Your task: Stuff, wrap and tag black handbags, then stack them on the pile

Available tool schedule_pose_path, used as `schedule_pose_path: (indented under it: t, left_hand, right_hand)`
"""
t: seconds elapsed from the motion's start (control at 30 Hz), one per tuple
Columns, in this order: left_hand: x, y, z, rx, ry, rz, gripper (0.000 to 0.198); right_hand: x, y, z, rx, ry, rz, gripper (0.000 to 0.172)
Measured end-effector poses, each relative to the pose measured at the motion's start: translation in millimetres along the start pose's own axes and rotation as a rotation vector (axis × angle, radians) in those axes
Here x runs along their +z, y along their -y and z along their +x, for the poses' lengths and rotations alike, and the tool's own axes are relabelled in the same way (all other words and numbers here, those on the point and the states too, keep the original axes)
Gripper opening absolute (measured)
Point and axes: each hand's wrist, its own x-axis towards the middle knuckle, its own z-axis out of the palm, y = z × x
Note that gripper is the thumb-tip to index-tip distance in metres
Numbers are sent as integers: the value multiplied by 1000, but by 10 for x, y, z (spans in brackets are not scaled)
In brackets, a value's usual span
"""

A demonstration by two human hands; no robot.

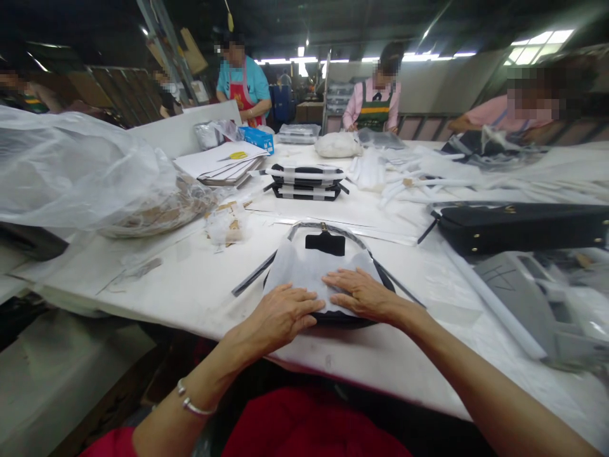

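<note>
A black handbag [349, 322] lies flat on the white table in front of me, its wrapped handle arching away at the far side. Over its face is spread a sheet of thin white paper [295, 263]. My left hand [290, 310] rests flat on the paper's near left part, fingers stretched out. On the right, my right hand [358, 292] also lies flat on the sheet, fingers extended. Beyond the fingers, a black tag [325, 244] hangs below the handle's metal fitting. Dark wrapped strap ends stick out on both sides of the bag.
Two stacked black bags [308, 183] stand farther back. Yellow-handled scissors [236, 155] lie on a stack of sheets [214, 162]. Clear plastic [80, 168] piles up at left. A long black bag [523, 225] and a grey box [516, 298] are at right. Several co-workers stand across the table.
</note>
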Motion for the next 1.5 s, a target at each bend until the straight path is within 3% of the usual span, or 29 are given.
schedule_pose_path:
  t: [0.13, 0.23, 0.47, 0.63, 0.77, 0.9, 1.17, 1.37, 1.5]
  left_hand:
    - [-251, 14, 199, -40, 118, -45, 34]
    - [-318, 10, 324, -105, 140, -18, 44]
    - [-20, -151, 431, -209, 77, 214, 26]
    - [79, -124, 399, -224, -25, 76, 13]
    - [116, -93, 353, -170, -68, 10, 15]
    - [170, -94, 337, -168, -90, -38, 19]
    - [148, -94, 345, -270, 75, -4, 23]
    - [151, -83, 339, -275, 66, -15, 22]
    - [189, -95, 348, -302, 52, 1, 24]
  right_hand:
    - [-109, 10, 22, -35, 61, -37, 55]
    - [-175, -32, 45, -73, 89, -43, 55]
    - [-157, -198, 100, -186, 83, -37, 53]
    - [-105, -177, 72, -204, -24, -76, 49]
    - [-70, -148, 41, -326, -159, -85, 41]
    - [-34, -146, 24, -387, -187, -86, 32]
    - [-33, -30, 16, -353, -54, -179, 32]
    - [-47, 13, 31, -306, 6, -181, 25]
    - [-72, 59, 53, -148, -13, -108, 33]
